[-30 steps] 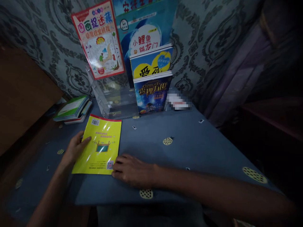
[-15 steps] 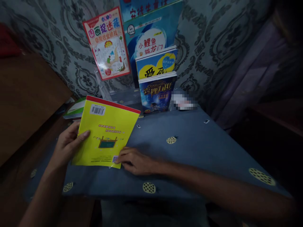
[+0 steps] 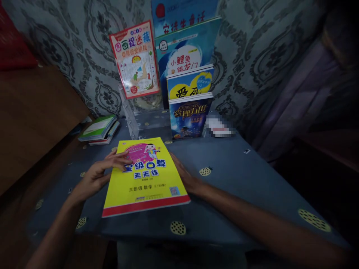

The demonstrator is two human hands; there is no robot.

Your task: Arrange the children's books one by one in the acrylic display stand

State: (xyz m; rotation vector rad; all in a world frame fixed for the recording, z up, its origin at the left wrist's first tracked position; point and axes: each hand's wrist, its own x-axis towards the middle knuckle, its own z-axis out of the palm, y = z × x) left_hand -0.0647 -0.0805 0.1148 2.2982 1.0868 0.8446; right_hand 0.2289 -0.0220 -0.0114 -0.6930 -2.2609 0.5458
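A yellow workbook [image 3: 146,186] with a red band along its near edge shows its front cover, printed with a cartoon figure and Chinese title. My left hand [image 3: 105,172] grips its upper left side, fingers lying over the cover. At the upper right edge, my right hand [image 3: 183,175] supports the book, its fingers partly hidden behind the cover. The book is tilted over the table, and I cannot tell whether its near edge touches the cloth.
A clear stand [image 3: 130,116] at the back holds a picture book [image 3: 137,63]. Beside it, several books stand in tiers, a dark blue one [image 3: 187,117] in front. A small book stack [image 3: 101,129] lies left on the blue tablecloth [image 3: 224,198]. A blurred white item [image 3: 218,127] lies right.
The workbook has been turned from its back cover to its front cover. My right hand has moved from the lower right corner to the upper right edge. The view has shifted slightly.
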